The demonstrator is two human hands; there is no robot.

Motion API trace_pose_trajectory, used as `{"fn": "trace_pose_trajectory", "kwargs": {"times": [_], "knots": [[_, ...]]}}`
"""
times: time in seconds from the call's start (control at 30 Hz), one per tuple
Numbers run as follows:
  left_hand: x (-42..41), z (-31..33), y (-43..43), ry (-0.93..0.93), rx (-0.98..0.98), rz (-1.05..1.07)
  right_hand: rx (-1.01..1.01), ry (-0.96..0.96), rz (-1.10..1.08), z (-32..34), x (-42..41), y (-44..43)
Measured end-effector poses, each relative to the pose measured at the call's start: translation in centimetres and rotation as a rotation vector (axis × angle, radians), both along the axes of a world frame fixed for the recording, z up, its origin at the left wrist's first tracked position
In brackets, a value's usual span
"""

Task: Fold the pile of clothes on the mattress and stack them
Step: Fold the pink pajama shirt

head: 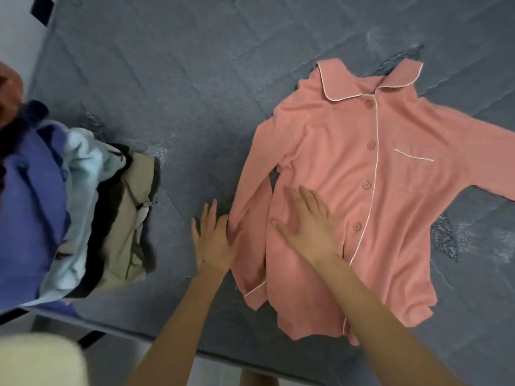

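Note:
A pink button-up pyjama shirt (390,190) with white piping lies face up on the grey mattress (181,93), collar away from me. Its left sleeve is folded down along the body; the right sleeve stretches out toward the right edge. My right hand (309,227) lies flat with spread fingers on the shirt's lower left front. My left hand (214,240) rests flat on the mattress with its thumb side against the folded sleeve's edge. A pile of clothes (69,204) sits at the left: blue, light blue, black and beige pieces.
The mattress's near edge (139,332) runs across the bottom, with pale floor below it. A cream-coloured object (39,360) fills the bottom left corner. An orange-brown item (8,93) shows at the far left edge.

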State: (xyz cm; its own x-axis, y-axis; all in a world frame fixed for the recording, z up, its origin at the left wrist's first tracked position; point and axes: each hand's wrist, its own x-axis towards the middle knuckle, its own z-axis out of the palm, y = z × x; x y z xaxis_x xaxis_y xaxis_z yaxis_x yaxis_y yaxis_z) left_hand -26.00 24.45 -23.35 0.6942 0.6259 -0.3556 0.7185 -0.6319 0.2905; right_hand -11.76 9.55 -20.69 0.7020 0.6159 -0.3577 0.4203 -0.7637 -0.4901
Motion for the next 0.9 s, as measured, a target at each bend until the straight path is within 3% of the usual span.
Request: {"fn": "trace_pose_trajectory", "kwargs": {"times": [0.13,0.23,0.33,0.5,0.63,0.77,0.83,0.9], "knots": [[0.4,0.3,-0.6,-0.28,-0.056,0.053,0.363,0.259,-0.283,-0.3,-1.7,2.2],[0.8,1.4,-0.7,-0.48,-0.245,0.197,0.374,0.519,-0.456,0.0,-2.7,4.2],[0.9,2.4,-0.9,-0.553,-0.422,0.237,0.443,0.756,-0.579,0.5,-3.6,6.1],[1.3,3.0,-1.2,-0.525,-0.591,0.107,0.515,0.894,-0.756,1.1,-3.2,8.5],[1.4,3.7,-0.9,-0.581,-0.682,0.029,0.576,0.875,-0.933,1.6,-2.4,9.3],[1.8,3.9,0.1,-0.816,-0.547,0.314,0.737,0.867,-0.912,2.1,-1.7,9.2],[2.6,3.5,1.0,-0.769,-0.577,0.478,0.785,0.857,-0.895,2.4,-1.5,9.1],[3.4,3.4,1.8,-0.655,-0.78,0.572,0.825,0.891,-0.875,2.7,-1.3,9.2]]}}
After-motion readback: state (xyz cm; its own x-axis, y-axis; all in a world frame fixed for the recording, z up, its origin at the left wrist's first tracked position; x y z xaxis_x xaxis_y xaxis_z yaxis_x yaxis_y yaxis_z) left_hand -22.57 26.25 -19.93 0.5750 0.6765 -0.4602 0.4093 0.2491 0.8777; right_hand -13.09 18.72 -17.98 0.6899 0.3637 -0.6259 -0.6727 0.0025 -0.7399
